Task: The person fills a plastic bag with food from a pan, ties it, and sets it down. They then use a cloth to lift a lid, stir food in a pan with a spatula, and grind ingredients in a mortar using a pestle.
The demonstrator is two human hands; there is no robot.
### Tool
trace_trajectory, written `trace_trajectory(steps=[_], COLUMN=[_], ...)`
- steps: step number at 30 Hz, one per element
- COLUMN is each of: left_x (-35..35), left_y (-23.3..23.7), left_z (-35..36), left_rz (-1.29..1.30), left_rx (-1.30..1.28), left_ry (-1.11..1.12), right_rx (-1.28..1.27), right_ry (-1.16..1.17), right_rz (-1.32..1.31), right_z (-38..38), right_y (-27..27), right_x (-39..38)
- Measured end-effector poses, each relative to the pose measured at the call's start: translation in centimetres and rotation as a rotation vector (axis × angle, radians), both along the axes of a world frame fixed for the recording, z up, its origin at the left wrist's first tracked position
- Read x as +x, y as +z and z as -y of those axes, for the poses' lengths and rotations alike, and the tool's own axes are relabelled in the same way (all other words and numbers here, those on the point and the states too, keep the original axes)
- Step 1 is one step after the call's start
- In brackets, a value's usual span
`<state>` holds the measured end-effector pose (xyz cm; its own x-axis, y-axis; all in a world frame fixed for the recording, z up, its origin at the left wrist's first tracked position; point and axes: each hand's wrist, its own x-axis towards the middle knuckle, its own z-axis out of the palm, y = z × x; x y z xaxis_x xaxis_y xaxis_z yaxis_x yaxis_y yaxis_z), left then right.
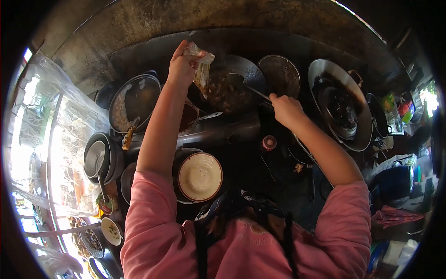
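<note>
My left hand (182,65) is raised at the upper middle, its fingers closed on a clear plastic bag (202,76) with something yellowish-brown inside. The bag hangs over the left side of a large dark wok (253,74), which holds brown pieces of food (227,95). To the right, my right hand (285,109) grips the handle of a metal ladle (256,92), whose head rests in the wok. Just below the bag, a pot of dark reddish-brown sauce (188,116) with a spoon (211,115) is partly hidden by my left forearm.
A wide pot (134,102) stands left, above nested pans (95,158). A cream bowl (200,177) sits near my body. A round lid or pan (279,76) and a large tilted pan (364,125) are right of the wok. A small pink-topped jar (269,142) stands below it.
</note>
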<state>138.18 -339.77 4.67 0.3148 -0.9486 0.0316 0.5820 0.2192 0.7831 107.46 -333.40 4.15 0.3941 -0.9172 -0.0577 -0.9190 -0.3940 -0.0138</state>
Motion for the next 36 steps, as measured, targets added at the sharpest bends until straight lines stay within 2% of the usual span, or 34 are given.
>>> trace_trajectory(steps=[4, 10, 13, 14, 16, 19, 23, 25, 26, 28, 29, 31, 36], left_x=[1.1, 2.0, 1.8, 1.7, 1.8, 2.1, 2.3, 2.2, 2.0, 2.0, 1.9, 1.9, 2.0], left_y=[0.5, 0.7, 0.8, 1.0, 1.3, 1.1, 0.7, 0.7, 0.7, 0.7, 0.7, 0.8, 0.7], left_z=[-0.6, -1.4, -1.7, -2.0, -2.5, -2.7, -2.5, -2.5, -2.6, -2.6, -2.5, -2.5, -2.5], left_rz=[0.040, 0.044, 0.062, 0.139, 0.223, 0.263, 0.280, 0.277, 0.269, 0.264, 0.260, 0.255, 0.298], left_rx=[0.002, -0.012, -0.040, -0.026, -0.010, -0.010, -0.023, -0.029, -0.031, -0.034, -0.032, -0.032, -0.022], left_ry=[-0.003, -0.006, -0.010, -0.022, -0.036, 0.008, 0.012, 0.007, 0.003, -0.007, -0.015, -0.022, -0.030], right_rx=[-0.061, -0.012, 0.012, 0.011, 0.114, 0.015, -0.071, -0.097, -0.097, 0.736, 0.735, 0.872, 0.751], right_ry=[-0.044, -0.046, -0.049, -0.048, 0.030, -0.079, -0.143, 0.068, 0.068, -0.420, -0.422, -0.474, -0.477], right_rz=[0.041, 0.100, 0.128, 0.130, 0.255, 0.197, 0.116, 0.290, 0.290, 0.599, 0.602, 0.767, 0.805], right_z=[1.3, 1.0, 2.1, 2.8, 3.6, 2.3, 3.9, 5.6, 6.1, 5.8, 5.4, 4.5, 2.7], right_y=[-0.9, 1.0, -1.5, -2.3, -2.6, -0.5, -2.3, -5.2, -5.4, -4.0, -3.9, -4.0, -3.9], right_x=[0.3, -1.1, -0.9, -1.2, -1.6, -1.7, -3.1, -4.4, -4.7, -4.0, -4.1, -4.5, -5.4])
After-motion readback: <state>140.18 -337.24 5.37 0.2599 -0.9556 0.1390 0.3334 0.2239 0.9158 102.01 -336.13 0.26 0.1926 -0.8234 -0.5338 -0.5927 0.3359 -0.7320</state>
